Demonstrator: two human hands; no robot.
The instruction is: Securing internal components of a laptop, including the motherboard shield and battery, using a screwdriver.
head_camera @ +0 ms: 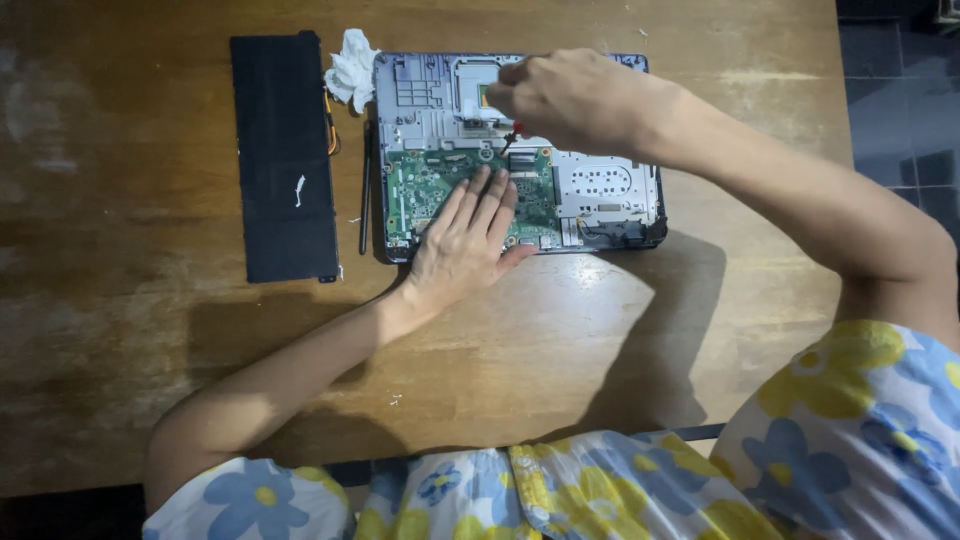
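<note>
Two hands on opened laptop (520, 150) at table (620, 330) centre. Left hand (468, 240) flat, released, pressing board (440, 190). Right hand (570, 100) clenched on red-tipped screwdriver (512, 136). Judged: unscrewing; next needs steady vertical pressure.

left hand (466, 240) flat on opened laptop's green motherboard (450, 185), right hand (570, 100) pinching red-tipped screwdriver (512, 135), black battery (283, 157) toward table's left edge

You've got a worn wood table (620, 330), a bit shiny w/ dull scuffed spots. The open laptop (610, 185) shows matt grey plastic & a green circuit board (425, 185). The flat black panel (283, 160) looks matt, smooth. The white tissue (352, 68) is soft, crumpled paper.
</note>
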